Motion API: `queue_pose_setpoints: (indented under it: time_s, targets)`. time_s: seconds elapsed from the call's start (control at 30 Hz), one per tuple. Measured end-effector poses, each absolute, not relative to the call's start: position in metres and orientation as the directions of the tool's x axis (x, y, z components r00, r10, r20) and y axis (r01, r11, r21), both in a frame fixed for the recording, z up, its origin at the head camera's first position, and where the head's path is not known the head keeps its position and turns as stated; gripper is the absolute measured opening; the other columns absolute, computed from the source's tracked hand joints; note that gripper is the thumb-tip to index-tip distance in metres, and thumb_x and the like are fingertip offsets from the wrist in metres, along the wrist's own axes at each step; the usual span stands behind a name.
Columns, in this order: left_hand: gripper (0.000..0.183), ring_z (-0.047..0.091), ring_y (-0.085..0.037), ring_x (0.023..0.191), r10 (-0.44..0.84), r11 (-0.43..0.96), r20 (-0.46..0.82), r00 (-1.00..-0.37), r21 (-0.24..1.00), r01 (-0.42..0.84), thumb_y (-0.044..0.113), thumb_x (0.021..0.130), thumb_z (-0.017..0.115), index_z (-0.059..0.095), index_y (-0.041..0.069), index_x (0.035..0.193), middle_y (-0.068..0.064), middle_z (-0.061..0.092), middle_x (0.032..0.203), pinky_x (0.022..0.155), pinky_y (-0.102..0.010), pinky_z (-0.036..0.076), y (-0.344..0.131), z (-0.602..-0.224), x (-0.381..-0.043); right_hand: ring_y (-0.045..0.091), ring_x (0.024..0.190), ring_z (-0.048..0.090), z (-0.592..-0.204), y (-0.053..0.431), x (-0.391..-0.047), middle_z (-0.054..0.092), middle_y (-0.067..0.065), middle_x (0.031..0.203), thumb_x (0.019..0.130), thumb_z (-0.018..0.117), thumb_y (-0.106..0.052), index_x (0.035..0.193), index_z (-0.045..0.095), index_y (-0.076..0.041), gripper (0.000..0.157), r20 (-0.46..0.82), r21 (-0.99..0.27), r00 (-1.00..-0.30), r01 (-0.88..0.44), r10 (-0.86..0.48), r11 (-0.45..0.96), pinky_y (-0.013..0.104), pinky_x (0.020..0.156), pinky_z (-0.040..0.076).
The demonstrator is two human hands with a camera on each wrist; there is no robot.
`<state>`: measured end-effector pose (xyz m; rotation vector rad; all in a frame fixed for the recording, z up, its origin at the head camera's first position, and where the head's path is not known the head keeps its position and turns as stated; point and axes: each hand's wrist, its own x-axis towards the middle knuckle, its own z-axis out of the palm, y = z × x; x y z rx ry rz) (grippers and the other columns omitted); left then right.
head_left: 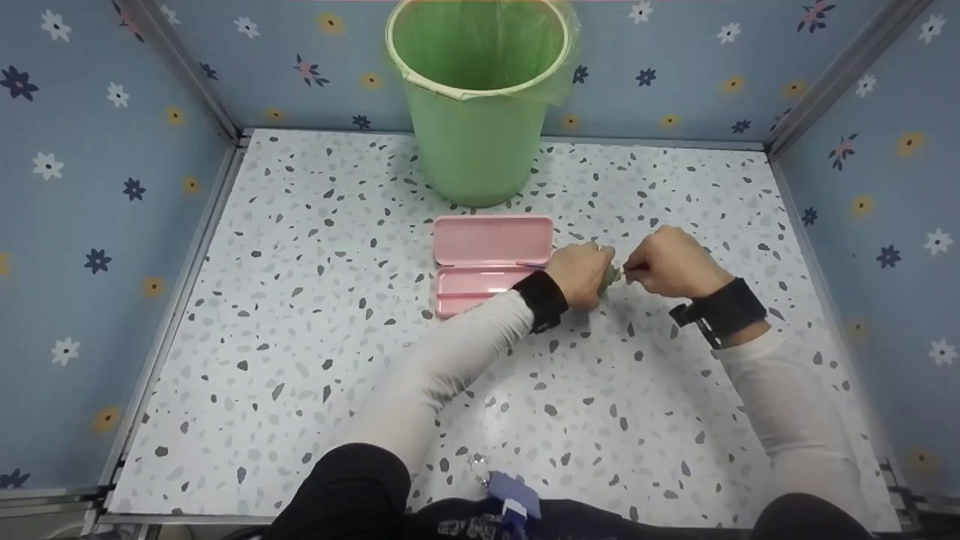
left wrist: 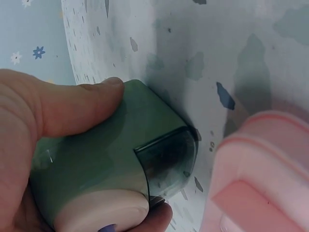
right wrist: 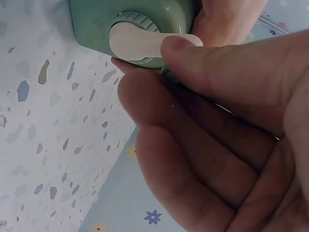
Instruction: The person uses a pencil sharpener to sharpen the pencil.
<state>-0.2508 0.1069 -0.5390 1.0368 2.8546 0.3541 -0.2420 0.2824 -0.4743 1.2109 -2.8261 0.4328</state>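
My left hand [head_left: 580, 274] grips a green pencil sharpener [left wrist: 96, 145] of the hand-crank kind, thumb on one side and fingers around the other. Its dark see-through shavings window [left wrist: 169, 157] faces the tabletop. In the cream ring at its front sits the purple end of a thin stick, likely a pencil [head_left: 530, 264], which reaches left over the pink case. My right hand [head_left: 671, 262] pinches the cream crank handle [right wrist: 145, 44] at the back of the sharpener between thumb and index finger. Its other fingers are curled below.
Left of my hands lies an open pink pencil case [head_left: 493, 240], lid toward the back, partly covered by my left forearm. A green bin [head_left: 480, 142] with a clear liner stands behind it. Flowered panels [head_left: 67, 247] wall the speckled table [head_left: 300, 337] on three sides.
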Motion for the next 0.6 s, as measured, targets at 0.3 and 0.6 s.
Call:
queue_pose_setpoints:
  time_s: [0.3, 0.6]
  targets:
    - [0.049, 0.050, -0.019, 0.071, 0.637, 0.751, -0.017, -0.770, 0.240, 0.616, 0.029, 0.057, 0.072, 0.046, 0.018, 0.097, 0.001, 0.048, 0.083, 0.059, -0.034, 0.043, 0.106, -0.537, -0.251, 0.002, 0.048, 0.051, -0.474, 0.284, -0.250, 0.062, -0.011, 0.062, 0.065, 0.076, -0.011, 0.066, 0.072, -0.023, 0.013, 0.164, -0.243, -0.705, -0.707, -0.690, 0.664, 0.025, 0.048, 0.045]
    - [0.048, 0.050, -0.019, 0.072, 0.651, 0.739, -0.004, -0.759, 0.233, 0.632, 0.031, 0.059, 0.071, 0.045, 0.018, 0.097, 0.001, 0.047, 0.082, 0.059, -0.034, 0.043, 0.106, -0.539, -0.252, 0.005, 0.047, 0.049, -0.482, 0.285, -0.258, 0.059, -0.012, 0.058, 0.065, 0.076, -0.010, 0.063, 0.071, -0.020, 0.011, 0.223, -0.217, -0.725, -0.688, -0.651, 0.692, 0.027, 0.047, 0.043]
